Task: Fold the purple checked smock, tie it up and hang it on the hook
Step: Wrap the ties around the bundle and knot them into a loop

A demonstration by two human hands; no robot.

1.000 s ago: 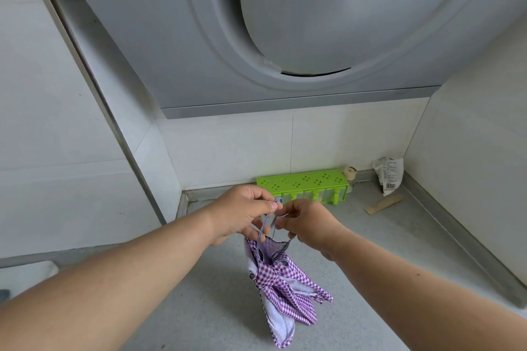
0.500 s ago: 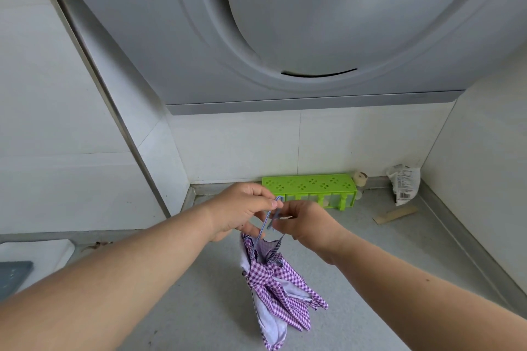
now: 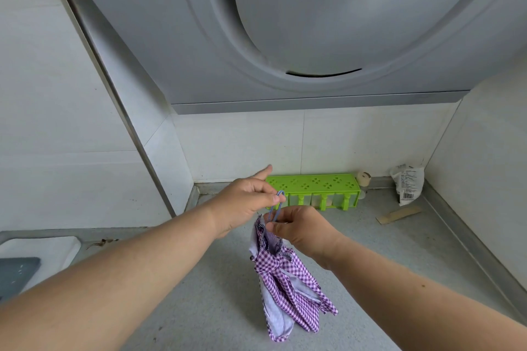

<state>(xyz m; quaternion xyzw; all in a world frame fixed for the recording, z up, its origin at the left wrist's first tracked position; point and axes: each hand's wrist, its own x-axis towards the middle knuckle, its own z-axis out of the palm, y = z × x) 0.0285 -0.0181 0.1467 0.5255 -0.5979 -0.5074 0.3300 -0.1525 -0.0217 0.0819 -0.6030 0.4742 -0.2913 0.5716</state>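
Both hands up over the grey countertop [image 3: 216, 305]: the left hand [image 3: 242, 202] pinches the top of the blue loop [image 3: 276, 206], index finger pointing out, while the right hand [image 3: 302, 229] pinches the loop's base, and the knotted purple checked smock [image 3: 288, 288] dangles below them, near the back edge.

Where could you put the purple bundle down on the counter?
Bare counter lies below the smock, between the arms. More lies right of it, before the wall edge. The back is crowded: green rack, small jar, bag, cardboard strip.

Two bare forearms [image 3: 142, 265], no sleeves
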